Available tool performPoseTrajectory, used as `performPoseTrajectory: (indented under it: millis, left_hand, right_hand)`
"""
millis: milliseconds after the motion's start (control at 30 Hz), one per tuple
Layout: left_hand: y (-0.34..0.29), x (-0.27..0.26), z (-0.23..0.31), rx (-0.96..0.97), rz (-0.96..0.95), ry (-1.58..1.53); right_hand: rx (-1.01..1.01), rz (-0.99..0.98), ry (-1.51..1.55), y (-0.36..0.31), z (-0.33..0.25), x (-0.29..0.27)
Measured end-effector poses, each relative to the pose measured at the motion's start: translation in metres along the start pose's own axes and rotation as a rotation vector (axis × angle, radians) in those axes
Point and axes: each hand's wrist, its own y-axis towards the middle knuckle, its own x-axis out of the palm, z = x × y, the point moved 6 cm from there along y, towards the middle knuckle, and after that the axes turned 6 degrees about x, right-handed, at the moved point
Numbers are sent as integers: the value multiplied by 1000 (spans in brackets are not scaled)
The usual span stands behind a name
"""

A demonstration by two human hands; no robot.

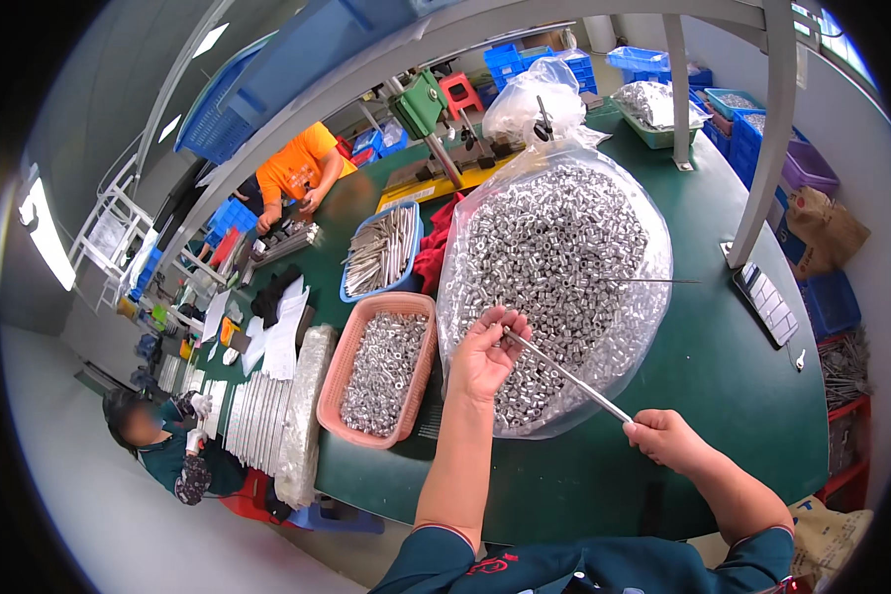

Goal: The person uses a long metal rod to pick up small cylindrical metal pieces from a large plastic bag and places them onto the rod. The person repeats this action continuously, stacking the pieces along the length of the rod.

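My right hand (666, 439) is closed round the near end of a thin metal rod (574, 379), which slants up and left over the pile. At the rod's far end my left hand (487, 358) is turned palm up, its fingers curled in around the tip. Whether a small metal piece also sits in those fingers is too small to tell. Beneath both hands lies a big clear plastic bag (660, 233), spread open and heaped with short silvery metal sleeves (554, 238). A thin dark needle-like rod (653, 280) sticks out over the heap's right side.
Left of the bag are a pink basket (329, 401) of small metal parts and a blue tray (346, 295) of metal strips. A phone (765, 305) lies by a shelf post (767, 148). A green press (418, 104) stands behind. Two people work at the left.
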Motion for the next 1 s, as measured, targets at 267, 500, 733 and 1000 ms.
performPoseTrajectory:
  millis: [267,500,733,1000]
  left_hand:
    - [1,-7,-4,-43,63,-110]
    - [-3,-3,-4,-70,115,-134]
    - [-9,19,-9,-101,89,-94]
    - [0,1,8,112,40,-35]
  right_hand:
    - [-86,70,-86,2,0,1]
    - [-88,75,-142,-3,-8,0]
    - [-74,73,-58,-1,-5,-1]
    - [-35,-9,22,-3,-3,3]
